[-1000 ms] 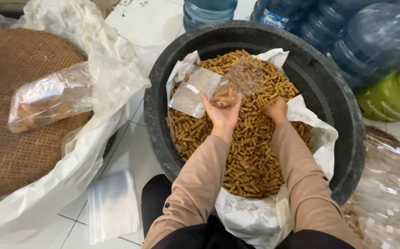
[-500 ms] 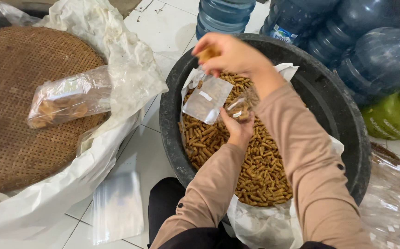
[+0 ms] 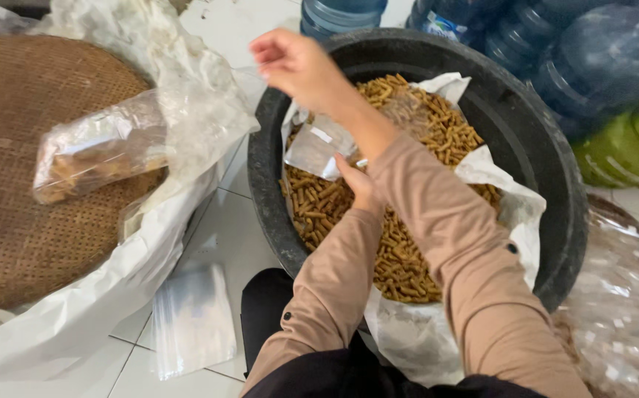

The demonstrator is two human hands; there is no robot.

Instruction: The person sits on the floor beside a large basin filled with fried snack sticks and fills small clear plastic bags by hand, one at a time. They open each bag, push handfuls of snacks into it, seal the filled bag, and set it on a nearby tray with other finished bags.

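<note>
A black tub (image 3: 555,184) lined with white plastic (image 3: 500,188) holds a heap of brown stick snacks (image 3: 408,250). My left hand (image 3: 356,184) grips a small clear plastic bag (image 3: 318,147) over the snacks at the tub's left side. My right hand (image 3: 297,66) is raised above the bag and the tub's left rim. Its fingers are curled downward and slightly blurred, and whether they hold anything does not show. My right forearm crosses over the left hand.
A round woven tray (image 3: 17,221) on the left carries a filled clear bag (image 3: 98,155) and crumpled white plastic sheeting (image 3: 194,110). A stack of empty clear bags (image 3: 190,317) lies on the tiled floor. Blue water jugs (image 3: 592,51) and a green container (image 3: 629,147) stand behind the tub.
My right hand rose out of the snacks and swung up and left above the bag. My left hand kept hold of the bag, which shifted left.
</note>
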